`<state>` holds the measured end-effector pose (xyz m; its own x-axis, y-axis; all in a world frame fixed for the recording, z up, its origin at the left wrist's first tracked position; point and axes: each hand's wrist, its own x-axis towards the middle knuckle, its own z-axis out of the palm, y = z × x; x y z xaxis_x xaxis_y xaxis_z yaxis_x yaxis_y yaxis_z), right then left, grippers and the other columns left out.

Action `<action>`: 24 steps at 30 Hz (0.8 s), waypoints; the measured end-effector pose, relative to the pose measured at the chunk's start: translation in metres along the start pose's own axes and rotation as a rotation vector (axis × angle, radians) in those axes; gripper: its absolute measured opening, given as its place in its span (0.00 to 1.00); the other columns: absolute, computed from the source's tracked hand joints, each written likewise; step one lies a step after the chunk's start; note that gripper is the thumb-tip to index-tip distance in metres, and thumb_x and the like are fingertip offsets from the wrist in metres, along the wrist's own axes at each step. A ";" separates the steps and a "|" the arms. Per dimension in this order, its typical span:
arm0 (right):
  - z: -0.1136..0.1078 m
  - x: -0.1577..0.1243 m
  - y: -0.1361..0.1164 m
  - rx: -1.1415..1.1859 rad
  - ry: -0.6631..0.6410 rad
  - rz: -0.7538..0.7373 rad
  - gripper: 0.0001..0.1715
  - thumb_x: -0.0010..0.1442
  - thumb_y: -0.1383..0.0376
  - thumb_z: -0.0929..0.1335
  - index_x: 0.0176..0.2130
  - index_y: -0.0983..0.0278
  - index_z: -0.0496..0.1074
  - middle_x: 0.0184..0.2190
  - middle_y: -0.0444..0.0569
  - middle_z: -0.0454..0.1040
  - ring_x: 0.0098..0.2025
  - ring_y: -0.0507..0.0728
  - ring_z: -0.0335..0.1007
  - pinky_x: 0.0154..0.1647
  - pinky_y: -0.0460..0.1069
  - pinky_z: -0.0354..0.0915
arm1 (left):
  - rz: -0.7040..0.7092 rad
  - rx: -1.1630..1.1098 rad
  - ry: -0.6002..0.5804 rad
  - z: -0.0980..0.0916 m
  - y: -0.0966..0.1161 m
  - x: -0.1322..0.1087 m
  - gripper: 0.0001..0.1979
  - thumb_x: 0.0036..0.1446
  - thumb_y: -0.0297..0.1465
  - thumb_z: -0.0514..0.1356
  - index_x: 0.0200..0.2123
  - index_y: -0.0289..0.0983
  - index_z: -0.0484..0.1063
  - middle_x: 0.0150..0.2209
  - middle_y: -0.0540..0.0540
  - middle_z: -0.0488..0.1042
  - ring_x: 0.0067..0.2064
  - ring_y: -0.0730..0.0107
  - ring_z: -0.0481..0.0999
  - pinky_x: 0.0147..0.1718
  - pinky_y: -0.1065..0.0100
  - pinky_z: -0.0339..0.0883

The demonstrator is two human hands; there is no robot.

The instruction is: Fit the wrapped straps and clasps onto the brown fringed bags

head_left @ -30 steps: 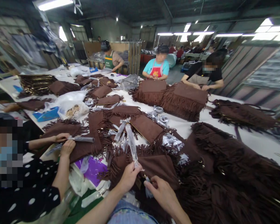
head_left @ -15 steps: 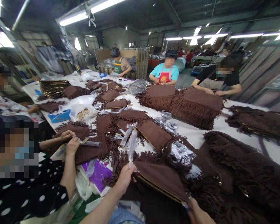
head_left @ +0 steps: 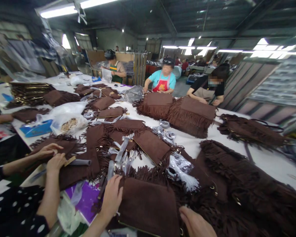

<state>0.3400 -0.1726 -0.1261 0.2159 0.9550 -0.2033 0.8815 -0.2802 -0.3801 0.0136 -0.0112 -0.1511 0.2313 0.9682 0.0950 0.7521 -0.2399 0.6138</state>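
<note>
A brown fringed bag (head_left: 148,204) lies flat in front of me, its gold zip along the near edge and fringe on the far side. My left hand (head_left: 112,194) rests at the bag's left edge with fingers stretched out, open. A plastic-wrapped strip (head_left: 110,169) lies just beyond its fingertips. At the bag's lower right edge is my right hand (head_left: 197,222); its fingers extend toward the edge, apart from the palm, some hidden from view. Another brown bag (head_left: 153,146) with gold rings lies farther up the table.
To the left, a co-worker's hands (head_left: 55,158) work with a small tan tag (head_left: 69,161). Clear plastic packing (head_left: 180,164), large fringed bags (head_left: 199,108) and a blue tray (head_left: 37,128) lie about the white table. A dark fringed heap (head_left: 251,177) covers the right side.
My left hand has let go of the plastic-wrapped strip at the bag's corner. The bag's zip edge has turned toward me and the bag lies flatter. The view has shifted right.
</note>
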 end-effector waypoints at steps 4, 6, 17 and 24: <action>-0.031 0.056 0.015 -0.277 0.182 0.193 0.19 0.62 0.73 0.58 0.42 0.58 0.74 0.42 0.52 0.78 0.41 0.59 0.77 0.31 0.47 0.64 | 0.259 -0.017 -0.259 0.021 0.047 0.015 0.18 0.56 0.22 0.49 0.47 0.38 0.70 0.52 0.41 0.71 0.55 0.59 0.68 0.58 0.54 0.60; -0.041 0.076 0.034 -0.287 0.217 0.304 0.19 0.60 0.75 0.59 0.43 0.63 0.73 0.41 0.57 0.78 0.40 0.61 0.77 0.30 0.48 0.63 | 0.356 -0.013 -0.344 0.033 0.075 0.023 0.19 0.54 0.19 0.49 0.46 0.38 0.71 0.52 0.41 0.71 0.55 0.59 0.68 0.58 0.56 0.61; -0.030 0.082 0.078 -0.088 0.206 0.292 0.15 0.62 0.68 0.59 0.31 0.61 0.73 0.25 0.47 0.78 0.31 0.57 0.77 0.29 0.46 0.61 | 0.905 0.110 -0.726 0.156 0.191 0.077 0.38 0.51 0.23 0.53 0.66 0.28 0.47 0.68 0.36 0.47 0.68 0.55 0.46 0.65 0.57 0.45; -0.051 0.046 0.119 -0.190 0.166 0.373 0.16 0.57 0.77 0.64 0.33 0.60 0.77 0.32 0.56 0.80 0.34 0.63 0.78 0.26 0.51 0.64 | 0.895 0.259 -0.779 0.194 0.203 0.088 0.41 0.51 0.29 0.56 0.66 0.23 0.46 0.69 0.33 0.41 0.69 0.51 0.40 0.66 0.53 0.40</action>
<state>0.4765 -0.1571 -0.1351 0.5843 0.7991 -0.1416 0.7888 -0.6003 -0.1324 0.3064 0.0118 -0.1701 0.9741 0.1724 -0.1463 0.2169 -0.8953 0.3890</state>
